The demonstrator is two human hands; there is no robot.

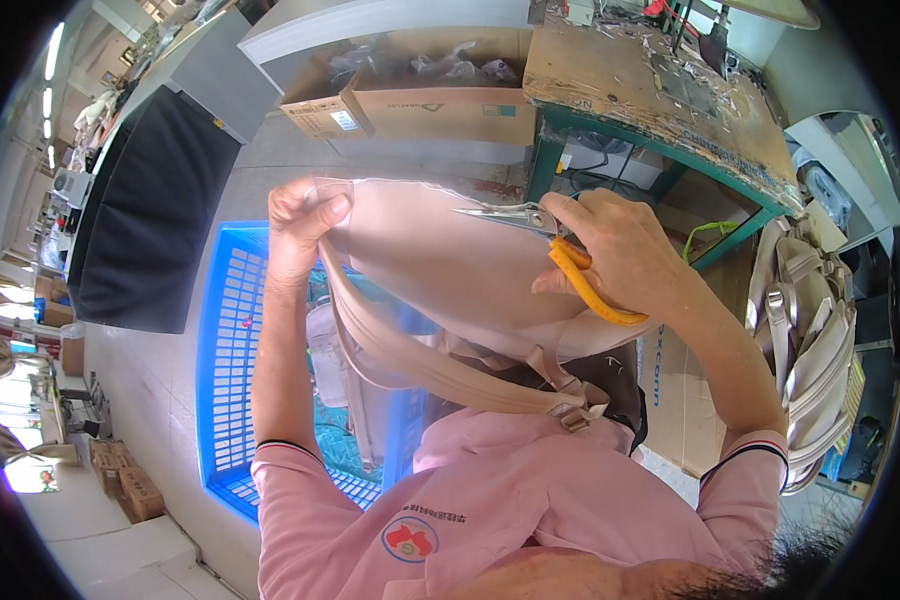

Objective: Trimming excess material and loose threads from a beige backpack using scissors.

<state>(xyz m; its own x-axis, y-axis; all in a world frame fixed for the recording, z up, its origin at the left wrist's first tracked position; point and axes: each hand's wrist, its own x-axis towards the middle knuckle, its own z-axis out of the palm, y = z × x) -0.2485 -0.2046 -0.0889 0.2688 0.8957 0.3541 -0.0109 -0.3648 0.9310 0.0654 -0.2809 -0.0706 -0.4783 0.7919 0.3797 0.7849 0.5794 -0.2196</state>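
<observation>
My left hand [298,230] pinches the top left corner of a beige fabric piece [425,250], holding it up and stretched in front of me. Padded beige straps and a buckle [575,415] hang from this piece down toward my lap. In my right hand [625,250] is a pair of scissors [582,280] with orange-yellow handles, my fingers wrapped about them. Their blades lie along the fabric just below its upper edge, pointing left. White loose thread runs along that edge. Whether the blades are parted is hard to make out.
A blue plastic crate [235,370] holding beige pieces stands at my left. Behind are a cardboard box [440,115] with plastic bags and a worn green-framed table [660,120] littered with scraps. Several beige strapped pieces [805,330] hang at the right. A black cover [155,210] drapes at the left.
</observation>
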